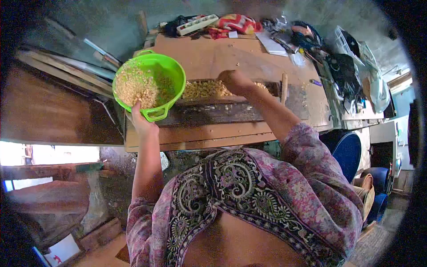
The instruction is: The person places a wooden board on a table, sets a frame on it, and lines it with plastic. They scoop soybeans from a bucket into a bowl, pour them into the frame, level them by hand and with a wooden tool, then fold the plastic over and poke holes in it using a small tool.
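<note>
My left hand (142,122) grips the near rim of a bright green plastic bowl (178,73) with loop handles, thumb over the edge. The bowl is tilted towards me and holds pale, crumbly pieces (135,84), heaped on its left side. It hangs over the left end of a long, narrow wooden trough (213,111). More of the pale pieces (202,89) lie along the trough. My right hand (234,82) is closed over them near the middle; its fingertips are hidden, so what it holds cannot be made out.
A wooden stick (283,89) stands at the trough's right end. The trough sits on a brown board-topped table (195,49). At the back lie a white power strip (197,24), a red patterned cloth (238,23) and papers (271,44). Dark bags (342,71) crowd the right; planks (66,71) lean left.
</note>
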`<action>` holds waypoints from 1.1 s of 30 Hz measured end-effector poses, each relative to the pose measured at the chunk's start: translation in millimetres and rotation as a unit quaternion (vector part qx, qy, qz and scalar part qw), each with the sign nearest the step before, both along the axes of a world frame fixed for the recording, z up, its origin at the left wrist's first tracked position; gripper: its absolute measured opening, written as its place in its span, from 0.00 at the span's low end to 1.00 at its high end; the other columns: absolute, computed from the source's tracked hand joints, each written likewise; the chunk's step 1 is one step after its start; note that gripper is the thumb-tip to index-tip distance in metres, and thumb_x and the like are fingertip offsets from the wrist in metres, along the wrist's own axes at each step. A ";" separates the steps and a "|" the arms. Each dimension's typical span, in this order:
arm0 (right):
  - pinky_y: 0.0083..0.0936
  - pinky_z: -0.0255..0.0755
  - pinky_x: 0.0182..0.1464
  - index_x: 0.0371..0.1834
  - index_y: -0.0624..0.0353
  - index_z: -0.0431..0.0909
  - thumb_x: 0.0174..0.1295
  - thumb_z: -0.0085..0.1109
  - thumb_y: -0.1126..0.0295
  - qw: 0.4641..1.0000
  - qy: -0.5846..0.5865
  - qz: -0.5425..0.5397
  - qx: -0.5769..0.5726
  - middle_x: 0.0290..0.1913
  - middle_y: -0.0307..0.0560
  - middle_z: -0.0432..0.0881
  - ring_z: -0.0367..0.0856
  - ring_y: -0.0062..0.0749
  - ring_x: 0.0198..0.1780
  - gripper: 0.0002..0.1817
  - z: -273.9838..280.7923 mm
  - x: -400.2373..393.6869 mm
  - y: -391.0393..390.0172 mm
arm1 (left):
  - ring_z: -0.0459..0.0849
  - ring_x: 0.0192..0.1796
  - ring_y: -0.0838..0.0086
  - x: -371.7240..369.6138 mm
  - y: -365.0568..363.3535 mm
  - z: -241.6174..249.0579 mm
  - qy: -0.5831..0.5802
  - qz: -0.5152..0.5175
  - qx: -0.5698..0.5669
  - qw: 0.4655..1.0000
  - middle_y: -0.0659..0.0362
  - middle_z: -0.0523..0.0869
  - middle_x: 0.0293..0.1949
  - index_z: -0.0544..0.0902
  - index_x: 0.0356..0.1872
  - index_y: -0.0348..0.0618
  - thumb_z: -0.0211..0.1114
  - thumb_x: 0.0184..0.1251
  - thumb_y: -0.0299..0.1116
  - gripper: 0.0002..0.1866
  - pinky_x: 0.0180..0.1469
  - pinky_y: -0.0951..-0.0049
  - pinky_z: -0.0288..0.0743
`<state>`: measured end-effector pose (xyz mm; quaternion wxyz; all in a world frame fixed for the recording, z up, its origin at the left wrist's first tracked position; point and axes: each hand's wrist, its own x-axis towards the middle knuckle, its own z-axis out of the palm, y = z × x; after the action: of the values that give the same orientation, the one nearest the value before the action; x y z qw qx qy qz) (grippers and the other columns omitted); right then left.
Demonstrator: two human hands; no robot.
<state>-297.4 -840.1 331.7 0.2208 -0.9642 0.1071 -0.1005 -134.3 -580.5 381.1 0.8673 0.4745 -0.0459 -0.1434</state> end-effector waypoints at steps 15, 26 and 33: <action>0.40 0.69 0.43 0.39 0.54 0.75 0.50 0.49 0.62 0.995 0.073 -0.058 0.020 0.39 0.51 0.77 0.76 0.47 0.40 0.15 -17.4 4.1 11.3 | 0.72 0.48 0.59 -25.0 3.8 -33.8 0.020 -0.049 0.066 0.996 0.54 0.71 0.46 0.66 0.49 0.46 0.56 0.48 0.43 0.25 0.47 0.54 0.68; 0.37 0.70 0.43 0.43 0.51 0.73 0.48 0.51 0.60 0.994 0.062 -0.083 0.016 0.40 0.51 0.77 0.76 0.47 0.41 0.17 -85.3 12.5 -9.7 | 0.72 0.48 0.60 -46.0 0.7 -4.6 0.049 -0.037 0.115 0.991 0.54 0.70 0.47 0.64 0.51 0.46 0.56 0.48 0.42 0.27 0.45 0.56 0.68; 0.34 0.68 0.47 0.39 0.54 0.74 0.45 0.54 0.64 0.998 -0.012 -0.013 0.058 0.45 0.49 0.72 0.71 0.46 0.45 0.16 -72.9 -49.1 -49.7 | 0.72 0.48 0.60 -34.1 3.9 -20.0 0.016 -0.048 0.084 0.995 0.54 0.70 0.48 0.62 0.54 0.45 0.55 0.49 0.43 0.29 0.46 0.56 0.69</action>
<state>-346.5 -889.9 258.8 0.2760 -0.9471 0.1225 -0.1088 -168.4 -576.6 361.1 0.8171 0.5405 -0.0430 -0.1957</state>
